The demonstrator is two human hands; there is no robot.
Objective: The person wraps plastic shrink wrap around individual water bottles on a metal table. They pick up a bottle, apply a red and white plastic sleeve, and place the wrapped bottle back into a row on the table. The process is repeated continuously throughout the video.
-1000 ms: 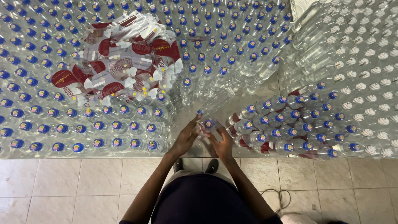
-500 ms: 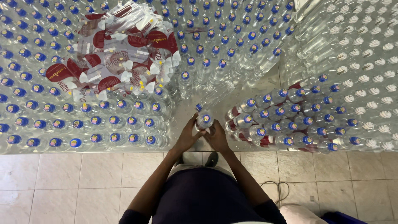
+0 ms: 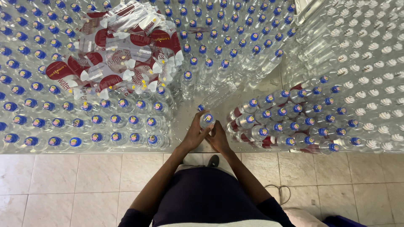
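I've got one clear plastic bottle with a blue cap held upright between both hands, just past the near edge of the floor's bottle field. My left hand wraps its side, fingers curled tight around it; my right hand presses in from the other side, fingers closed against the bottle low down. Both hands touch each other beneath it.

Around them, a narrow bare strip of pale floor runs away from me between two masses. To the left, rows of blue-capped bottles stand packed, with a heap of red-and-white labels lying on top further out. To the right, a shrink-wrapped pack sits just beside my right hand, and white-capped bottles fill the far right corner.

Nearer me, beige floor tiles stretch left and right, and a thin cord loops on them.
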